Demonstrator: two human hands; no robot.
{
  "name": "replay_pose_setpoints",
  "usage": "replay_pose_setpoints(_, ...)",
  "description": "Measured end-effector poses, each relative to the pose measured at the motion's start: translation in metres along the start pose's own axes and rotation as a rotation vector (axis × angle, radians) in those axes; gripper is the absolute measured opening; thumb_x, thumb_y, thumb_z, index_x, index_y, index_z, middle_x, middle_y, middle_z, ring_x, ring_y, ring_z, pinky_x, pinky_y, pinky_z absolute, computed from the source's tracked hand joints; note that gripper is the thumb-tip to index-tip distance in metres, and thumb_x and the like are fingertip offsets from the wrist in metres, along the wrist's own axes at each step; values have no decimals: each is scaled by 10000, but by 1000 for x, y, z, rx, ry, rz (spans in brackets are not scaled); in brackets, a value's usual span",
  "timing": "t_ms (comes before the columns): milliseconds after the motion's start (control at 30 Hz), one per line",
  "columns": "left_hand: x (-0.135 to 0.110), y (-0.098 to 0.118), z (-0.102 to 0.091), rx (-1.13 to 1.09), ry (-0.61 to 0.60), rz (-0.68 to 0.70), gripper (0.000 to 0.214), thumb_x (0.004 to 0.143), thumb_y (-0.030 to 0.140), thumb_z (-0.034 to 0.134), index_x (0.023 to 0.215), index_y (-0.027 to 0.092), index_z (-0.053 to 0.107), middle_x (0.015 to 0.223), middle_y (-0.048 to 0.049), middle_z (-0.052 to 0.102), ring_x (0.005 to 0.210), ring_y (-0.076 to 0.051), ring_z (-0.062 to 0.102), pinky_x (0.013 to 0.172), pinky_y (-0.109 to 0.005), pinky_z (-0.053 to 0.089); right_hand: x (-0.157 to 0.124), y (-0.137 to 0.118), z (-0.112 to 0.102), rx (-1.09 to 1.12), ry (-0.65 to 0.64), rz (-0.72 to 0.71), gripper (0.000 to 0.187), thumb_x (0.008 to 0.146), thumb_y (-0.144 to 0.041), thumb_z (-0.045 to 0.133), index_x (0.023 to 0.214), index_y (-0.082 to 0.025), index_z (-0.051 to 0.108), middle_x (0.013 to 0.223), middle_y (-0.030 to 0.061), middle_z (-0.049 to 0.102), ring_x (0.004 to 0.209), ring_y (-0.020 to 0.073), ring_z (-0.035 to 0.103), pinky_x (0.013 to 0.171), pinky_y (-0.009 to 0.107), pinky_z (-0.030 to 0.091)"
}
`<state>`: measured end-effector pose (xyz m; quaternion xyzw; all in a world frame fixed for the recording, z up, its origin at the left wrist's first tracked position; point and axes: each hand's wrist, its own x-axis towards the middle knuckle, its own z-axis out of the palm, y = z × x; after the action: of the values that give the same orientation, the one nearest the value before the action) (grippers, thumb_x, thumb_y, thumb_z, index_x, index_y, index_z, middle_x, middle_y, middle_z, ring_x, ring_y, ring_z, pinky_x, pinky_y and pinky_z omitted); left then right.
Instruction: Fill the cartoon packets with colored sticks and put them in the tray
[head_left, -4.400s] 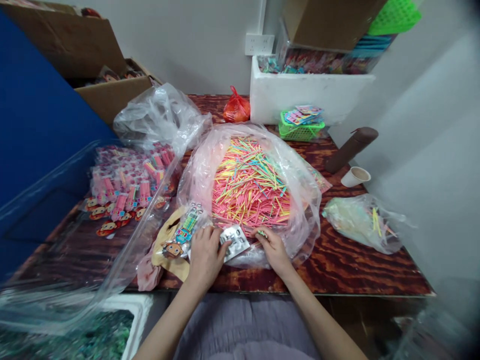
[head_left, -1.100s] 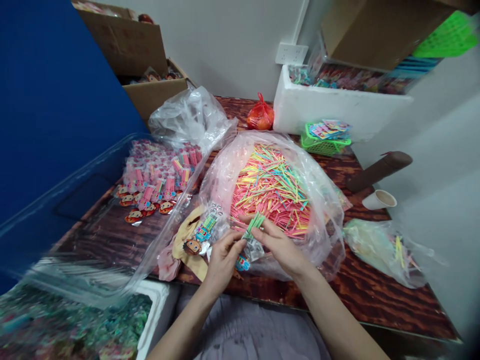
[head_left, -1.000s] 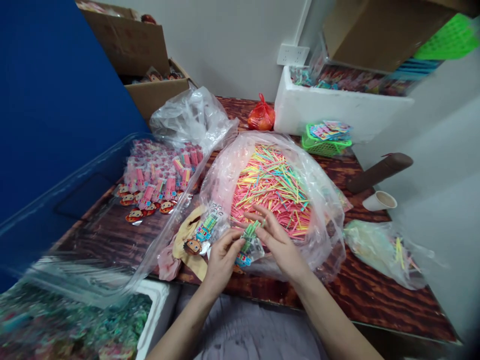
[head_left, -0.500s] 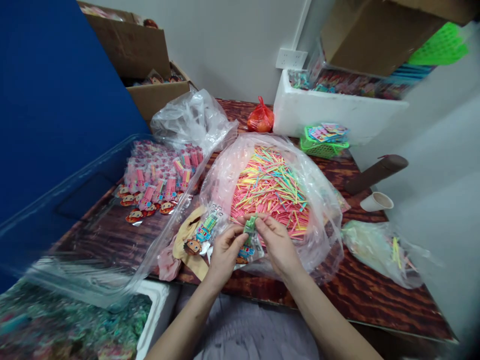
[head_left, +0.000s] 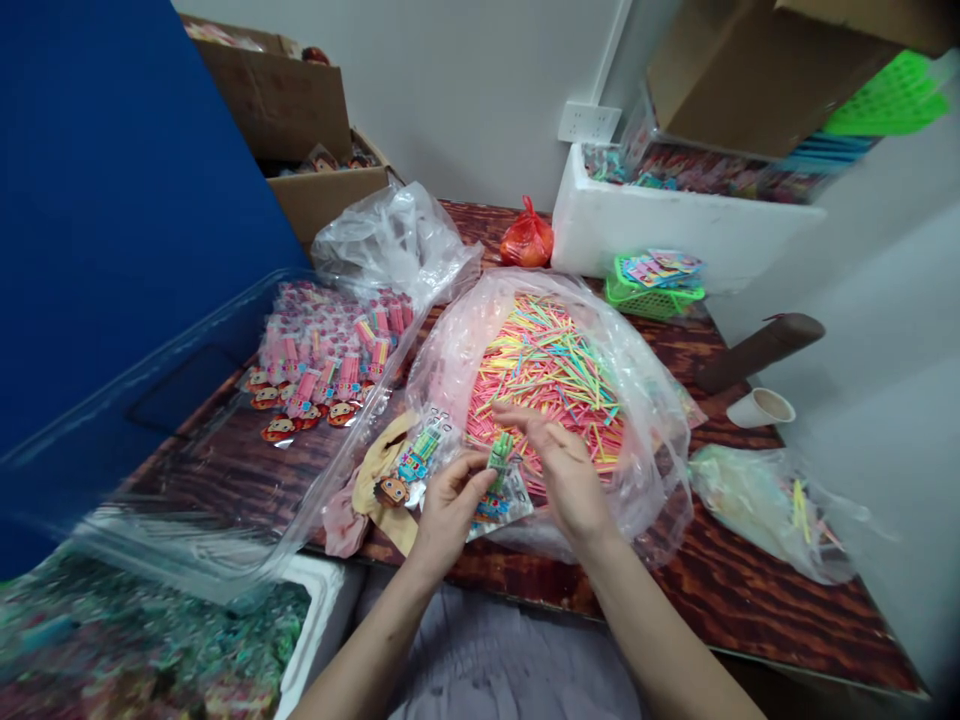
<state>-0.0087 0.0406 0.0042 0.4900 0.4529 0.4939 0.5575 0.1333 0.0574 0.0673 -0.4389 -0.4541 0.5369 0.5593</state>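
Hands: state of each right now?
Left hand: closed, pinching a packet with green sticks in it.
Right hand: open, fingers spread, holding nothing, beside the packet.

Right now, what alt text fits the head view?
The left hand pinches a small clear packet with green sticks poking out; the open right hand hovers beside it, over a bag of coloured sticks on a wooden table.

Bright, even indoor light, soft faint shadows, glare on clear plastic, blurred stretched edges, lower left corner smeared
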Motion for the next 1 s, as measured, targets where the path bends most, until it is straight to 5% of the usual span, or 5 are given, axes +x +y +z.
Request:
replay_pose_setpoints(233, -4, -1, -13, -98, 28, -76, 255, 811, 363, 686, 987, 183, 726, 950, -42, 732, 901, -186, 654, 837, -288, 513, -23, 8, 18, -165, -75, 54, 442, 917, -312, 594, 1353, -342, 534, 1356, 25, 585, 1264, 205, 512, 1095, 403, 357)
replay_pose_setpoints(467, 1, 3, -24, -154, 143, -73, 285, 768, 390, 733, 981, 200, 732, 920, -20, 731, 851, -165, 659, 778, -262, 528, -7, 3, -26, -232, 47, -74, 221, 949, -311, 519, 1099, -279, 678, 1055, 38, 685, 896, 193, 629, 764, 317, 483)
replay_pose_setpoints(567, 4, 6, -26, -131, 183, -48, 294, 749, 403, 745, 960, 199, 734, 902, -17, 729, 836, -163, 657, 777, -264, 528, 5, 34, -53, -548, 71, -72, 119, 890, -216, 571, 888, -234, 688, 778, 4, 644, 701, 173, 576, 675, 289, 432)
replay_pose_setpoints(800, 0, 8, -31, -88, 160, -52, 261, 741, 386, 753, 928, 204, 735, 901, -8, 724, 838, -156, 650, 794, -256, 517, 9, 89, -45, -1369, -215, -71, 229, 854, -56, 491, 935, -191, 657, 984, 88, 646, 857, 206, 594, 728, 290, 413)
replay_pose_setpoints(1000, -3, 15, -30, 12, 87, -40, 192, 790, 352, 704, 887, 190, 735, 848, -13, 700, 802, -153, 624, 741, -240, 501, 3, 40, -51, -585, -19, -6, 497, 869, -135, 511, 1338, -296, 491, 864, -11, 578, 643, 143, 546, 591, 272, 451)
